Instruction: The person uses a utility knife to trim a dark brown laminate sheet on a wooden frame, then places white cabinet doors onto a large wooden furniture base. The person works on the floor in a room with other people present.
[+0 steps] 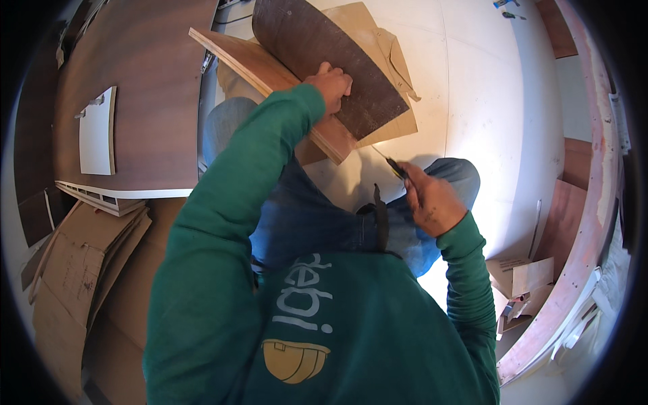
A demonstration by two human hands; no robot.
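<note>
My left hand (331, 86) is closed in a fist where a light wooden board (253, 64) meets a dark brown sheet (324, 54). Its knuckles lie against the sheet; what the curled fingers hold, if anything, is hidden. The board shows a layered edge and slants from upper left down toward my knees, with the sheet tilted beside it. In my right hand (435, 202) is a black-and-yellow hand tool (395, 167) with a thin blade. Its tip points up and left, close to the board's near end.
Brown cardboard (388, 50) lies under the sheet on the pale floor (479, 101). A large brown panel (145, 128) at left carries a small white panel (98, 138). Folded cartons (71, 270) lean at lower left; an opened carton (530, 273) stands at right. Blue tools (503, 5) lie far right.
</note>
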